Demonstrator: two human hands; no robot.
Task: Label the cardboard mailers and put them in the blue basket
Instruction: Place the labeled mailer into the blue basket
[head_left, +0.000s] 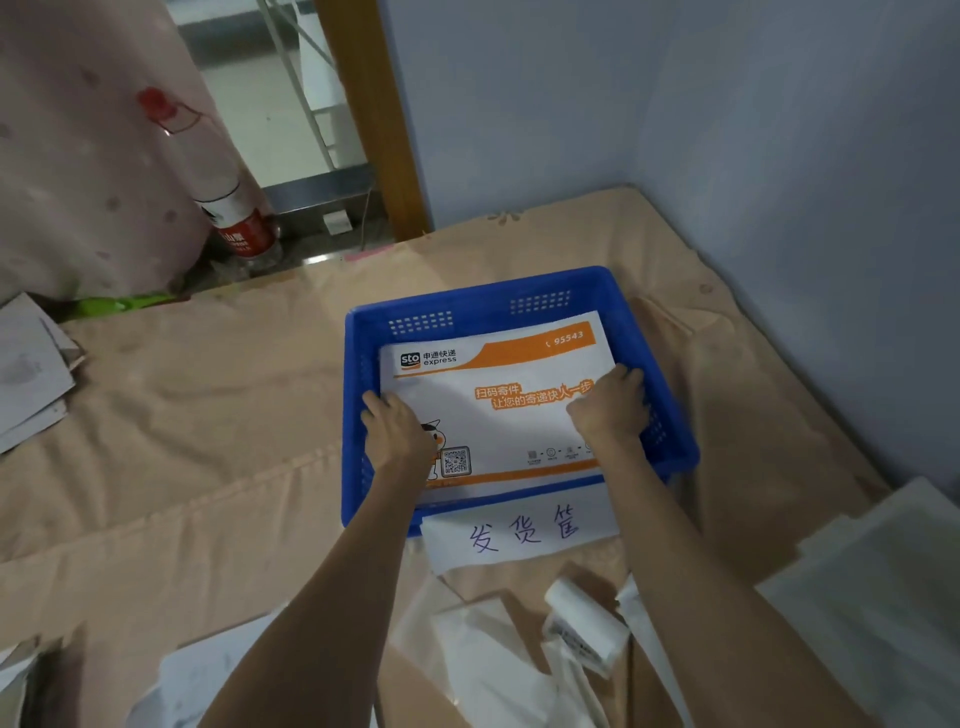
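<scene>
One blue basket (644, 332) is observed on a peach-coloured bed sheet (208, 415), near the corner of two pale blue walls. One white-and-orange cardboard mailer (498, 395) is seen inside the basket, printed side up, with "sto express" and "95543" legible along its far edge. Whether further mailers lie beneath it cannot be told.

Two hands are counted, both inside the basket. The left hand (397, 431) is placed at the mailer's left edge, fingers bent over that edge; the mailer appears to be gripped there. The right hand (613, 405) is placed at the mailer's right edge, next to the basket's right wall, fingers curled down over the edge in what appears to be a grip. The mailer is thus held between the two hands, roughly level within the basket walls.

One white paper sign (519, 530) with three handwritten characters is noted on the basket's near wall. One white roll (587, 623), partly unwound, is recorded on the sheet just in front of the sign, between the two forearms. Pale sheets (883, 597) are stacked at the near right; their number cannot be counted. A stack of grey flat pieces (31, 374) is seen at the left edge. One bottle with a red label (239, 223) is noted beside a pink dotted curtain (88, 156).
</scene>
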